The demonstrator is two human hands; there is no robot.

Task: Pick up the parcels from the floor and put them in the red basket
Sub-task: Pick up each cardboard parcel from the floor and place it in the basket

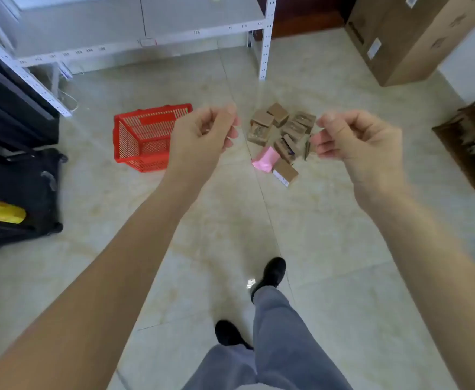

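A red plastic basket (137, 136) stands on the tiled floor, left of centre; what lies inside it cannot be seen. To its right lies a heap of several small brown cardboard parcels (282, 128), with a pink soft parcel (265, 160) at the heap's near edge. My left hand (205, 136) is raised in front of the basket's right side, fingers curled and holding nothing. My right hand (354, 139) is raised just right of the heap, fingers curled, also holding nothing. Both hands are well above the floor.
White metal shelving (265, 46) runs along the back and left. Large cardboard boxes (399, 38) stand at the back right, a brown wooden piece (470, 142) at the right. Black cases (22, 192) sit at the left. My legs and black shoes (272, 273) are below.
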